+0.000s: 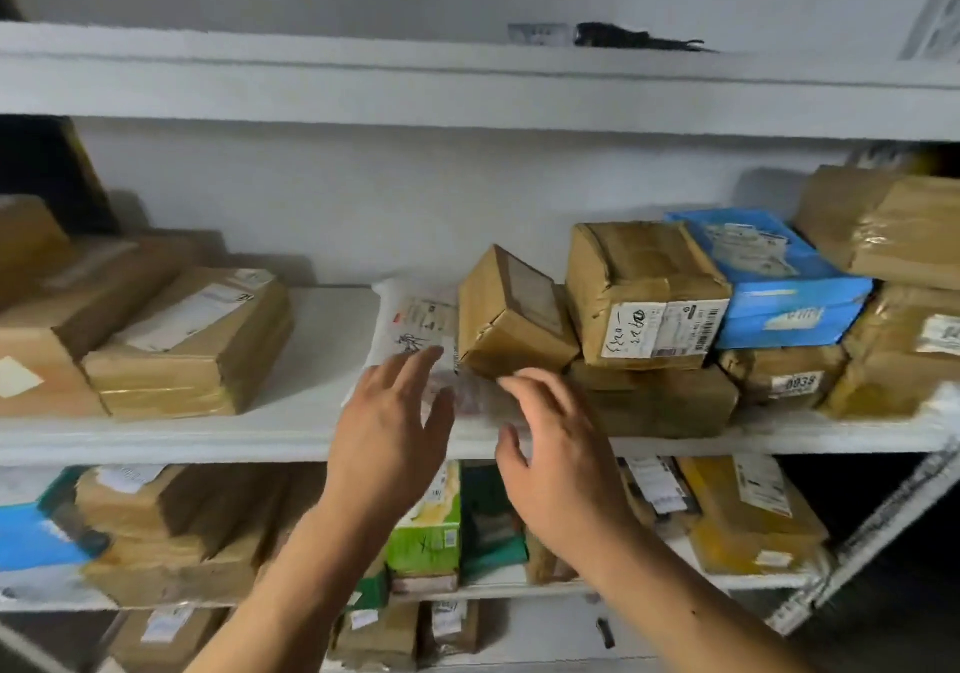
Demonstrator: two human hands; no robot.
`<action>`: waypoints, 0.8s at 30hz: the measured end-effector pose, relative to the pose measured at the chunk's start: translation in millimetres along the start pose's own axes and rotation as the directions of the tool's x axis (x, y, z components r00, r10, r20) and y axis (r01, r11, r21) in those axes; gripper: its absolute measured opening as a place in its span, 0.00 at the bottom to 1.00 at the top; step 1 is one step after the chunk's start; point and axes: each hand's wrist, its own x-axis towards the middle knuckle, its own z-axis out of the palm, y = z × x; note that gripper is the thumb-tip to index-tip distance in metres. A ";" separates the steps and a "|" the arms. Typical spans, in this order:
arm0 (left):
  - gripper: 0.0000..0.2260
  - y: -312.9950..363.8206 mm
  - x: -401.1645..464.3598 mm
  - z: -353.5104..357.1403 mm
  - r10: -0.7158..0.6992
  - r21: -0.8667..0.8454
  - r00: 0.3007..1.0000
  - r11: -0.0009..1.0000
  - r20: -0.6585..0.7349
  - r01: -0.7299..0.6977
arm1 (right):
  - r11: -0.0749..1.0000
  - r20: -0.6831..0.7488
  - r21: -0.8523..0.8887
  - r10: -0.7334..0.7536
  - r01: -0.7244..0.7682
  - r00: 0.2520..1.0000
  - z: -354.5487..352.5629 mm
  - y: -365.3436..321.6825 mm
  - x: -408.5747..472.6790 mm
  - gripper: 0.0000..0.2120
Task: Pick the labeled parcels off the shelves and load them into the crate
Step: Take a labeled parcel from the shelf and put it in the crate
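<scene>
left grip (387, 425) apart | right grip (558, 457) apart | white parcel (415, 329) just beyond both

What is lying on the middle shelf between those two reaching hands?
In the head view, a flat white plastic mailer bag lies between the left hand and right hand, with a small tilted brown box resting on its right part.

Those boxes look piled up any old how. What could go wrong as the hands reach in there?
The small tilted brown box leans on the white plastic parcel that both open hands, left hand and right hand, reach toward. Pulling the parcel out may tip the box off the shelf edge. The stacked box with handwritten label beside it could shift too.
</scene>
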 end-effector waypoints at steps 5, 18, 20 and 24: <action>0.30 32.4 61.0 27.8 -0.126 -0.077 0.983 0.988 0.133 0.137 | 0.959 0.073 -0.220 0.199 -0.179 0.977 -11.9 7.9 28.3 0.47; 0.17 24.5 115.2 30.3 -0.473 -0.477 0.673 0.476 0.569 0.739 | 0.999 0.038 -0.052 0.007 -0.005 0.999 -3.1 29.1 43.1 0.30; 0.21 20.1 108.0 31.3 -0.446 -0.504 0.688 0.470 0.573 0.725 | 0.999 0.028 -0.033 -0.008 0.009 1.000 -1.8 29.9 42.4 0.29; 0.25 25.6 88.7 37.4 -0.426 -0.621 0.762 0.443 0.489 0.646 | 0.998 0.022 -0.028 -0.050 0.051 0.998 6.0 37.1 28.4 0.34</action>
